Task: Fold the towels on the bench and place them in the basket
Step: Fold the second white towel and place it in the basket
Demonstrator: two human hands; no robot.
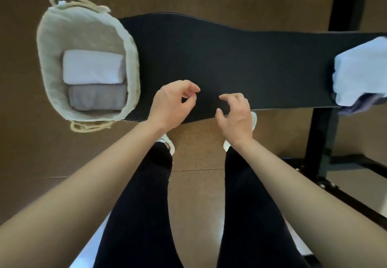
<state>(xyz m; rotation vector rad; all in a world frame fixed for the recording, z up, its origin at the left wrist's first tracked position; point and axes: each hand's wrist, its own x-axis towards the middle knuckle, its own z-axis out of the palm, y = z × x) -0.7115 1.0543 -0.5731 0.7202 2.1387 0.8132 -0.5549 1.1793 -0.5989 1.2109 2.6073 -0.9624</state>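
Note:
A cream fabric basket (48, 43) with rope handles stands at the left end of the black padded bench (230, 58). Inside it lie a folded white towel (92, 67) and, nearer me, a folded grey towel (97, 97). At the bench's right end sits a loose light-blue towel (360, 73) on top of a darker blue-grey towel (354, 106) that hangs over the near edge. My left hand (173, 104) and my right hand (236, 115) hover over the bench's near edge, fingers loosely curled and apart, holding nothing.
A black metal frame (322, 138) with floor bars stands at the right. The floor is brown. My legs in black trousers and light shoes are directly below the bench's near edge.

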